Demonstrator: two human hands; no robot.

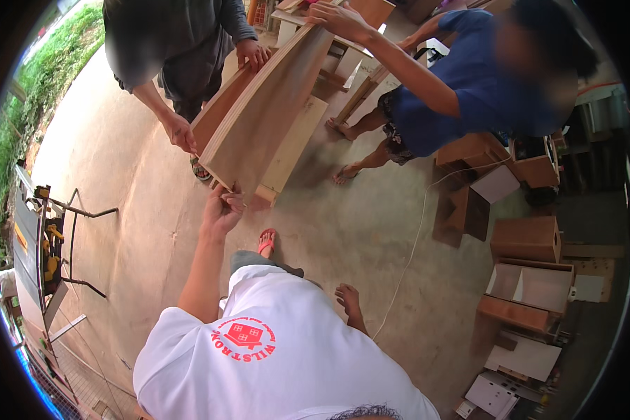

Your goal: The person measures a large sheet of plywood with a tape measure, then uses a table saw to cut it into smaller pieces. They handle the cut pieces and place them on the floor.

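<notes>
A long brown wooden panel (259,119) with pale edges is held up at a slant ahead of me, with a second brown board (222,108) along its left side. My left hand (224,208) is closed on its near lower corner. Low at my right side, my right hand (348,299) hangs with fingers apart and touches nothing. On the left, a person in dark clothes (183,133) has a hand at the second board's lower edge and the other hand (252,53) higher up. A person in blue (339,21) grips the panel's far upper end.
Behind the panel lie a pale board (297,143) and wooden pieces. Brown boxes (525,238) and white boards (521,355) crowd the right side. A thin cable (414,255) crosses the concrete floor. At left stands a folding stand with a yellow-and-black tool (51,245).
</notes>
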